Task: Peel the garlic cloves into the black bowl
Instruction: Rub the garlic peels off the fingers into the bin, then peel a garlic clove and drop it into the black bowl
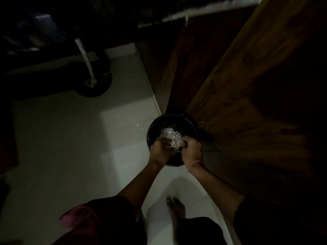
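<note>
A round black bowl (169, 119) sits on the pale floor against a wooden panel, in dim light. Inside it lies a heap of white garlic skins (169, 135). My left hand (159, 151) and my right hand (192, 149) are both over the near half of the bowl, fingers curled inward toward each other at the edge of the heap. They appear to pinch something small between them. The thing itself is hidden by the fingers and the dark. A thin band circles my right wrist.
A tall wooden cabinet side (247, 85) stands right of the bowl. A few white skin scraps (138, 125) lie on the floor tiles to the left. A metal furniture leg (88, 68) on a dark round base stands far left. My bare foot (175, 207) is below the bowl.
</note>
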